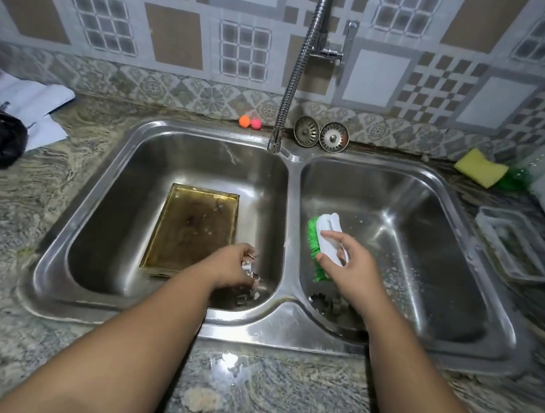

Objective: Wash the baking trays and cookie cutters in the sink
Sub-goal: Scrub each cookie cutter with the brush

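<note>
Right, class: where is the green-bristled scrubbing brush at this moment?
In the head view, the scrubbing brush is in the right hand, above the right sink basin close to the divider, with cookie cutters lying below it.

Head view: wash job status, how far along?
Done: nothing plainly finished; a few small metal cutters lie in the right basin, clean or not unclear. In hand: left hand holds a shiny metal cookie cutter; right hand grips the white scrub brush with green bristles. Left: the rectangular baking tray, brown with residue, and more cutters in the left basin.
</note>
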